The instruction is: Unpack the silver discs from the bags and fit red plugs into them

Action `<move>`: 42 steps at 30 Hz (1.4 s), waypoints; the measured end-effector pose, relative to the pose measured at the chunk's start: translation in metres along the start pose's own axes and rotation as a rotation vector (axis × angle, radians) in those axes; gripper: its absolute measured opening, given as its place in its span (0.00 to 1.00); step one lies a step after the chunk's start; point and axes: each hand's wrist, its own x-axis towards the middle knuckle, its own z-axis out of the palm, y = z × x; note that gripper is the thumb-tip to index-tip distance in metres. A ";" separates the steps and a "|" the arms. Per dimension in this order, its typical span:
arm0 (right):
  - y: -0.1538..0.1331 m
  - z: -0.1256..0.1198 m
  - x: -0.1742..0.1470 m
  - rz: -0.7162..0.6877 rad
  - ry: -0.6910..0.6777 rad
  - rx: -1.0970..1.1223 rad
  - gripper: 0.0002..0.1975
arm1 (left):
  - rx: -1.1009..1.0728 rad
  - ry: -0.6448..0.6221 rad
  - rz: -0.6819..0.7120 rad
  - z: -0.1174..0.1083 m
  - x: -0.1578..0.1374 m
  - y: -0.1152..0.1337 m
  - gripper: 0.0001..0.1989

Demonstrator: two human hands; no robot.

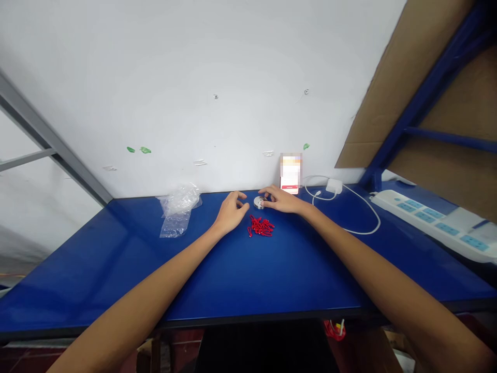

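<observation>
Now; left hand (230, 211) parted; right hand (284, 201) at disc (257, 202), grip unclear; red loops (262, 226), axes mixed

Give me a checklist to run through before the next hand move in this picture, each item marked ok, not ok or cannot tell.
1. Right hand at the round silvery object: ok, its fingers are at the object's edge.
2. Round silvery object firmly gripped: cannot tell.
3. Left hand free: ok, nothing shows between thumb and fingers.
4. Red loops separated: not ok, most overlap in a heap.
5. Clear plastic packaging away from the hands: ok, it lies left of the left hand, with a gap.
6. White cable free of the right forearm: cannot tell, the forearm may cover part of it.
</observation>
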 end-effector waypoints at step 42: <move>-0.028 -0.010 -0.006 -0.018 0.065 0.012 0.23 | 0.021 -0.012 0.020 -0.001 -0.001 0.000 0.09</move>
